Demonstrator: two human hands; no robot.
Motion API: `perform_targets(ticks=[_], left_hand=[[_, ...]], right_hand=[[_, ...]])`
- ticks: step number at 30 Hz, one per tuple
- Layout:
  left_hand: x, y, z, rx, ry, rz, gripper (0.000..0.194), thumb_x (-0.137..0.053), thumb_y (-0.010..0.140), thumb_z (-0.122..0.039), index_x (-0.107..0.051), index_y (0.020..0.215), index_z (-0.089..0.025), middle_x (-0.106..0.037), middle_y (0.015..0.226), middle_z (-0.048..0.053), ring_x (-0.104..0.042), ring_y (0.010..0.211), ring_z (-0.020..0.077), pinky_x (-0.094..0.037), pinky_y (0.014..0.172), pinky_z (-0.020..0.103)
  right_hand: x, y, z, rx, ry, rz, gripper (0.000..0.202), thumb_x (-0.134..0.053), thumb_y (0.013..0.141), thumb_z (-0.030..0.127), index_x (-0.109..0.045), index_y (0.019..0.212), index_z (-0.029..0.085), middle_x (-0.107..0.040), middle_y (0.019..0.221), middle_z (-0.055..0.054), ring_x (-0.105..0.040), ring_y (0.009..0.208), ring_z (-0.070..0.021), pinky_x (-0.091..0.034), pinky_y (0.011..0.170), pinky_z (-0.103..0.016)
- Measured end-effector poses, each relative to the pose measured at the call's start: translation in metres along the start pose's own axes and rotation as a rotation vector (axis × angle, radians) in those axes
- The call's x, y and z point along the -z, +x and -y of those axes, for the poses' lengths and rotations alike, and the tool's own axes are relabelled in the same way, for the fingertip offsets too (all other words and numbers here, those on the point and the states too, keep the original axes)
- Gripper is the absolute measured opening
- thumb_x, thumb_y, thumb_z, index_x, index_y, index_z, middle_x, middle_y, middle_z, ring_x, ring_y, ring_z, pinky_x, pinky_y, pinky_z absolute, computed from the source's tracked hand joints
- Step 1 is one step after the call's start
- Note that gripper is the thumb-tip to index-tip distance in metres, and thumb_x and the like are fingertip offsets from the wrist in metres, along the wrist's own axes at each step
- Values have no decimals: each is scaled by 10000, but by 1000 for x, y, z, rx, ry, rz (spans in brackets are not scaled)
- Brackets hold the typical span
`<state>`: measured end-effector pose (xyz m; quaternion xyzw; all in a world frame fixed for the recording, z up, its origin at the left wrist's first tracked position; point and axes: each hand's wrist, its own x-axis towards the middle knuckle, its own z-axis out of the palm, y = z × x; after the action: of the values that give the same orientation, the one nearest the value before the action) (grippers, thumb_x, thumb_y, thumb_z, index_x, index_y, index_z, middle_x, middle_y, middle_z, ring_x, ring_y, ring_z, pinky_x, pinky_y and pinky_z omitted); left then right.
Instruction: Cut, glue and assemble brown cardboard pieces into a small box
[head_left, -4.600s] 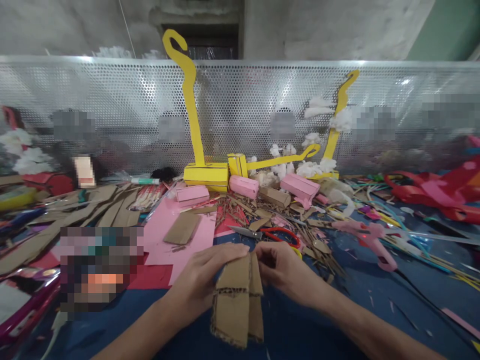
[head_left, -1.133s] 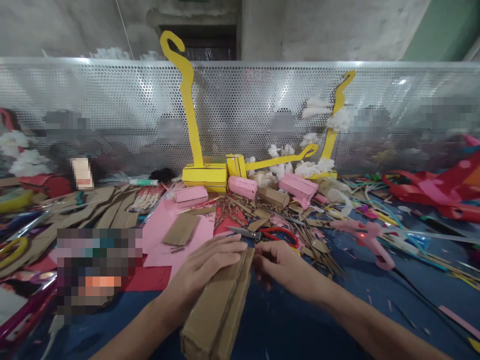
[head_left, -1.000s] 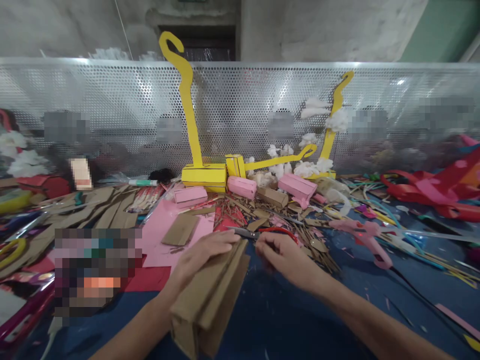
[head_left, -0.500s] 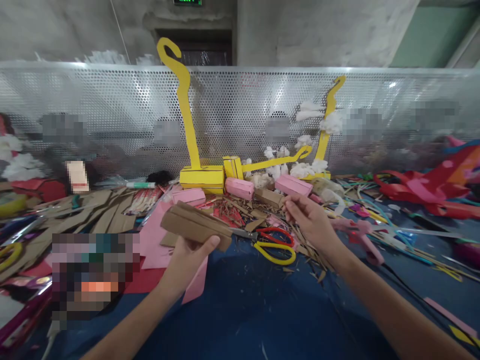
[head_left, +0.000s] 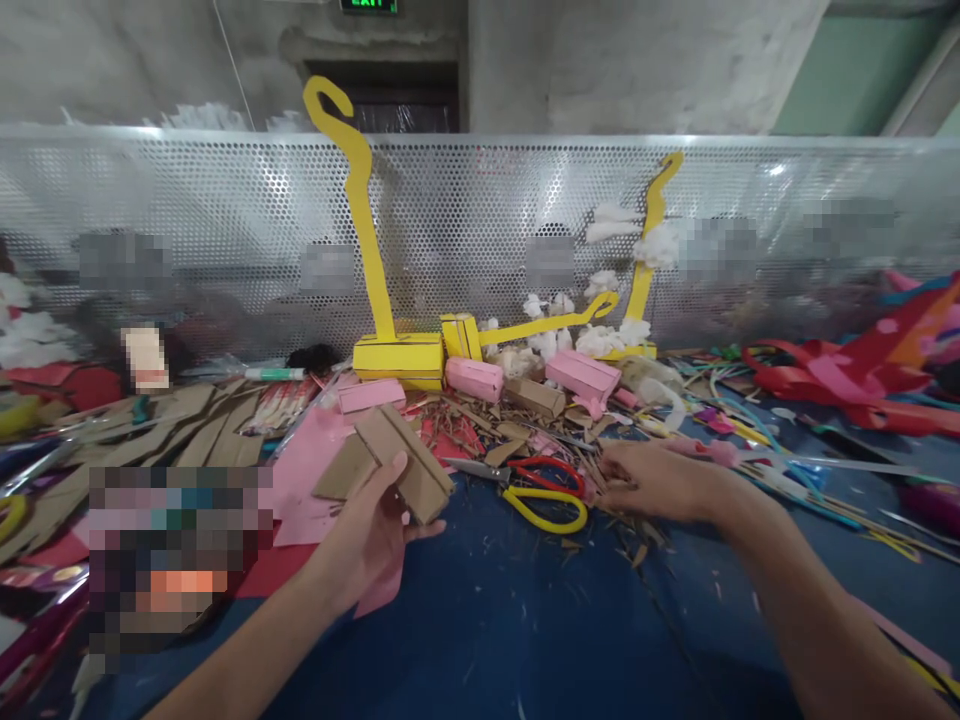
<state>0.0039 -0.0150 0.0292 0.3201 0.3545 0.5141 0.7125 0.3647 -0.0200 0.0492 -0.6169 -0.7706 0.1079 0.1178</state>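
My left hand grips a folded brown cardboard piece, tilted down to the right, thumb on its face. My right hand is low over the cardboard scraps, its fingers bent together and pointing left; whether anything is between them I cannot make out. Between the hands lie scissors with red and yellow handles, blades pointing left. A flat cardboard piece and pink sheets are beside and behind my left hand. A pink glue gun is partly hidden behind my right hand.
Yellow box with a tall hook stands at the back, before a perforated metal screen. Pink blocks and a brown block lie near it. Cardboard strips are at left, red paper strips at right.
My left hand has turned the cardboard piece to a steeper slant. My right hand has moved down and right, onto the scraps beside the scissors. The view has shifted slightly.
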Motion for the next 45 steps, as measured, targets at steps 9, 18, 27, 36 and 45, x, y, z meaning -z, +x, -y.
perform_targets(ticks=[9, 18, 27, 36, 45], left_hand=[[6, 5, 7, -52, 86, 24, 371, -749, 839, -325, -624, 1181, -252, -749, 936, 29, -740, 791, 248, -658, 572, 399], [14, 6, 16, -327, 630, 37, 701, -729, 835, -453, -434, 1441, -259, -672, 1272, 130, -723, 954, 266, -616, 630, 328], [19, 3, 1, -791, 1147, 30, 482, -631, 906, -283, -585, 1384, -251, -564, 1469, 109, -426, 1415, 336, -254, 1196, 492], [-1, -24, 4, -744, 1189, 281, 165, -729, 858, -351, -712, 965, -227, -731, 916, 48, -644, 876, 234, -483, 795, 330], [-3, -27, 6, -615, 1163, 325, 252, -542, 988, -344, -715, 864, -209, -702, 808, 26, -627, 769, 173, -439, 709, 272]], right_hand=[[2, 0, 1, -62, 9, -53, 124, -735, 735, 278, -647, 722, 192, -683, 708, -64, -635, 681, -230, -416, 639, -289], [-21, 20, 66, 146, 834, -214, 379, -588, 934, 386, -582, 1259, 189, -709, 984, -75, -670, 851, -192, -522, 764, -317], [-50, 4, 118, 134, 1278, -77, 297, -796, 843, 396, -607, 945, 190, -651, 811, 4, -610, 741, -126, -480, 707, -250], [-67, -3, 137, 147, 1271, -76, 284, -789, 840, 406, -609, 867, 188, -628, 718, 26, -588, 643, -114, -464, 622, -229], [-68, -9, 146, 178, 1154, -18, 245, -731, 876, 406, -612, 926, 197, -653, 747, 15, -655, 663, -137, -504, 632, -241]])
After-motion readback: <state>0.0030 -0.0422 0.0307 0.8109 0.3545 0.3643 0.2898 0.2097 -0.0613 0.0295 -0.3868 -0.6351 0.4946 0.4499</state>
